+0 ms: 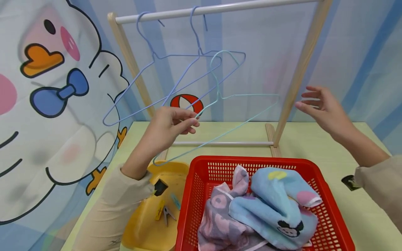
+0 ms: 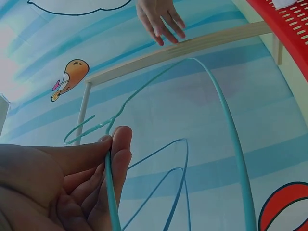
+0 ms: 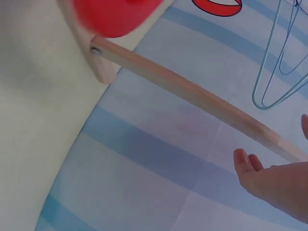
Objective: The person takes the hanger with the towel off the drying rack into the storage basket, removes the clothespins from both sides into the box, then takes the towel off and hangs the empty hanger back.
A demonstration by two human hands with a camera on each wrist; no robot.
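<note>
A mint-green wire hanger (image 1: pixel 218 89) is pinched between thumb and fingers of my left hand (image 1: pixel 171 125), on the slope just below its neck. Its hook points up and overlaps a periwinkle hanger (image 1: pixel 198 42) in the head view; I cannot tell whether they touch. In the left wrist view the green hanger's wire (image 2: pixel 234 139) runs close to the camera. My right hand (image 1: pixel 328 109) is in the air to the right of the rack's wooden upright (image 1: pixel 296 76), holding nothing, fingers loosely bent. A second periwinkle hanger (image 1: pixel 154 57) hangs on the white rod (image 1: pixel 251 5).
A red basket (image 1: pixel 251 159) stands in front, with a blue towel (image 1: pixel 267 212) and a pink-grey towel (image 1: pixel 220 223) crumpled inside. Left of it, a yellow bin (image 1: pixel 138 226) holds several clothespins (image 1: pixel 159 210). A printed curtain (image 1: pixel 257 69) hangs behind the rack.
</note>
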